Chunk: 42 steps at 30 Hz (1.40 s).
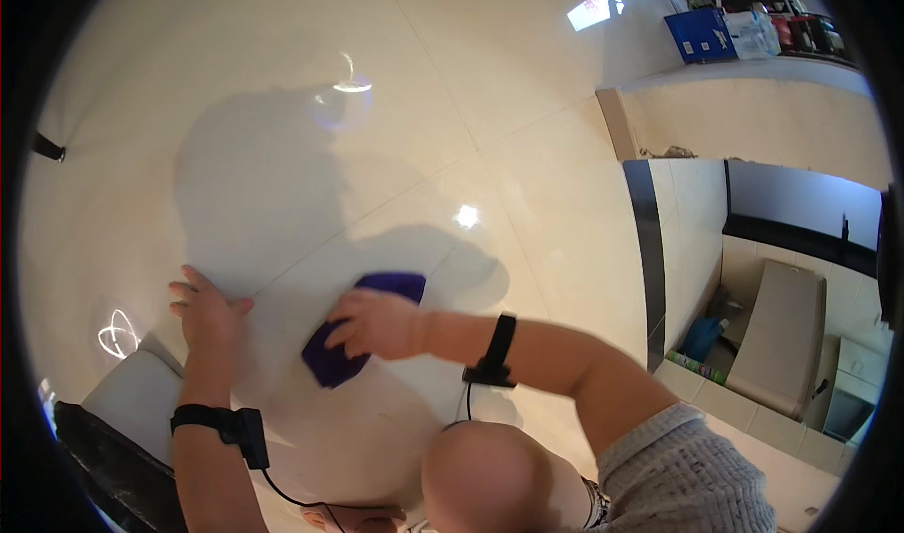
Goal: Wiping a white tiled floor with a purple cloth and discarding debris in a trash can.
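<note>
A folded dark purple cloth (337,367) lies on the pale, glossy tile floor (417,116). Over its middle is my right hand (378,321), pressing it down with curled fingers. My left hand (206,314) rests on the floor left of the cloth, fingers spread and nothing in it. Each wrist carries a black strap with a small box; a cable runs from the left box (252,438) and another from the right one (491,374). My bent bare knee (487,476) is close below the cloth.
A low wall (748,116) stands at the right, a blue box (703,37) beyond it. Past a dark threshold strip (644,243) is a tiled recess with a blue bottle (703,339). A black furniture leg (49,147) and a black padded item (120,469) are at left.
</note>
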Available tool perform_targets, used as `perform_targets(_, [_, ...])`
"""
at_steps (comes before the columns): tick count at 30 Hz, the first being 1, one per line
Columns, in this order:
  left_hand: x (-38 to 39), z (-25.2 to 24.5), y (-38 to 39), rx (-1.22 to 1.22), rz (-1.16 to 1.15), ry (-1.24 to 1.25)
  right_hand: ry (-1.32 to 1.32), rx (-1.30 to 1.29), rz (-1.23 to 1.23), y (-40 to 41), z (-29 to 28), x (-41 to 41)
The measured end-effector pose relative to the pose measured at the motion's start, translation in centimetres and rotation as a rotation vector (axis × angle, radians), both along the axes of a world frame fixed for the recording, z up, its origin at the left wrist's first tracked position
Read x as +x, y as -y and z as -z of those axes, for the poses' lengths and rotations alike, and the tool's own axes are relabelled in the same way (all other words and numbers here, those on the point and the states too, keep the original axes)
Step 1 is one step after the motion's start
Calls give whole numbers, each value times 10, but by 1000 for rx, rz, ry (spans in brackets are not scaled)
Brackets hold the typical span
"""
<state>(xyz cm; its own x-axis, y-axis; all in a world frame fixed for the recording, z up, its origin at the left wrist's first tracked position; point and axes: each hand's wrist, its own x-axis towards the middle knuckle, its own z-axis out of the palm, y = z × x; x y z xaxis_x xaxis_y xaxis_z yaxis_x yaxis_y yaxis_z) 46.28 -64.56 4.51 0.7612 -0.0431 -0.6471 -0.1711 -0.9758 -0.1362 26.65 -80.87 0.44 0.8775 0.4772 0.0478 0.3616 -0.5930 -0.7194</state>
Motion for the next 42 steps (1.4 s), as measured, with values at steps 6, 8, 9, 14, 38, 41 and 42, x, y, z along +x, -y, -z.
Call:
perform_targets(6, [-1, 6, -3, -28, -1, 46, 104, -41, 694, 198, -15, 16])
perform_targets(8, [-4, 11, 4, -50, -19, 24, 56, 16, 958, 247, -5, -29])
perform_targets(9, [-3, 10, 0, -41, -22, 27, 76, 18, 1014, 242, -3, -46])
perform_targets(14, [-1, 19, -10, 14, 38, 115, 121, -182, 1063, 115, -2, -88])
perform_targets(38, [2, 45, -15, -75, 71, 122, -113, -826, 1977, 84, 21, -269])
perform_targets(41, [15, 49, -37, -85, 74, 185, -91, -570, 1588, 40, 15, -183])
perform_targets(42, [19, 47, -42, -83, 81, 193, -160, -554, 1427, 16, -5, -145])
